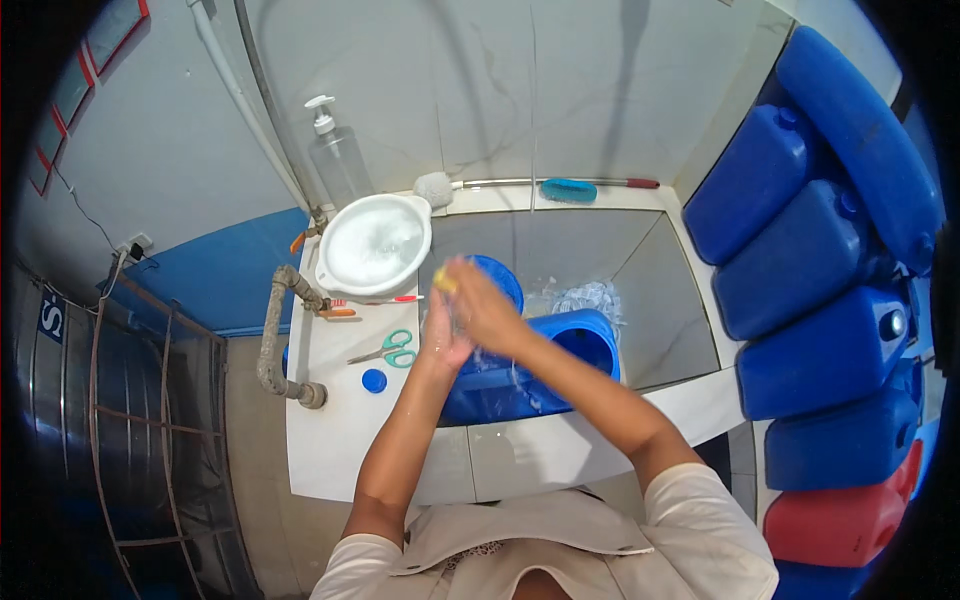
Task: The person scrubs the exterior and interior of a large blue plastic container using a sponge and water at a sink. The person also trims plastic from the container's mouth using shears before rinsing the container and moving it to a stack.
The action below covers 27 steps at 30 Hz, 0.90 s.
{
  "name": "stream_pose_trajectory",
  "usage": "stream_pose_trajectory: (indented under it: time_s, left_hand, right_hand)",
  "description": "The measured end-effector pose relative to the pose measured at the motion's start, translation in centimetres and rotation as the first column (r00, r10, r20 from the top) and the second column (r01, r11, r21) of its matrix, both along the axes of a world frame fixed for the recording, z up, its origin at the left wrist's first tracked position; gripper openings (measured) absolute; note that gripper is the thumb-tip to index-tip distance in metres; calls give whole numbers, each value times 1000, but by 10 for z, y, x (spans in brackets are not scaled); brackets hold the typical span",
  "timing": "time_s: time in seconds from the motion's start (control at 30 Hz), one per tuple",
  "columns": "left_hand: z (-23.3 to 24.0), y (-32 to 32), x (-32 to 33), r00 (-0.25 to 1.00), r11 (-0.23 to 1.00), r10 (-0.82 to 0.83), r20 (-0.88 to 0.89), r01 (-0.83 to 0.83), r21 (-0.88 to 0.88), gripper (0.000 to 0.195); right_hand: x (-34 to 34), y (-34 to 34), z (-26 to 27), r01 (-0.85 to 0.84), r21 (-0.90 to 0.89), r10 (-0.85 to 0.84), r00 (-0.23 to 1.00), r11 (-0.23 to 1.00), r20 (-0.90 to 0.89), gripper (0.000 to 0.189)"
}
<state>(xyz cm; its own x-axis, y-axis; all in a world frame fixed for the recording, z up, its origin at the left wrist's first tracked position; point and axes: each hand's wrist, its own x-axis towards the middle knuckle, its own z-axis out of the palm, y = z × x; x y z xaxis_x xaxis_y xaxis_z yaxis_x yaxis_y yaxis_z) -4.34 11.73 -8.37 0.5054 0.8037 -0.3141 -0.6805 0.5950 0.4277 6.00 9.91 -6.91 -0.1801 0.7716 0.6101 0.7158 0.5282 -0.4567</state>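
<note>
My left hand (444, 330) is raised over the left end of the tiled sink, wet and soapy. My right hand (484, 304) lies against it, blurred. A small yellow piece (445, 280), perhaps a sponge, shows at the fingertips where both hands meet; my right fingers appear closed on it. Under my hands a blue plastic container (487, 397) with suds on it lies in the sink. A large round opening (585, 352) shows at its right part. Behind my hands is a round blue plastic vessel (499, 277), partly covered. A wet whitish cloth (592, 298) lies beyond the container.
On the left ledge are a white basin (375, 244) of sudsy water, green-handled scissors (394, 349), a blue cap (374, 381) and a pump bottle (337, 161). Pipe taps (281, 322) jut there. A long-handled brush (510, 184) and teal brush (568, 190) lie behind. Blue jerrycans (795, 255) line the right.
</note>
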Motion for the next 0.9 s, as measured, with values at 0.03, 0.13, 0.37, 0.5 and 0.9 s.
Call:
stream_pose_trajectory:
  time_s: [0.03,0.13,0.37,0.5,0.9]
  left_hand:
    - [22,-11,-1,997,997,-59,55,56,60,49]
    - [47,-27,-25,981,984,-38,-190,71,166,39]
    - [9,-61,-141,-156,413,840,-520,804,427,36]
    - [-25,-60,-156,-426,488,867,-258,828,275,49]
    - [17,-33,30,34,296,595,-803,919,259,42]
  right_hand:
    - [10,16,2,57,56,-59,998,997,27,24]
    - [20,12,11,-32,-55,16,965,998,-262,24]
    - [107,-48,31,-116,-542,230,962,832,148,25]
    - [105,-72,19,-367,-460,561,716,808,415,25]
    - [178,35,44,-311,-747,375,923,588,-89,27]
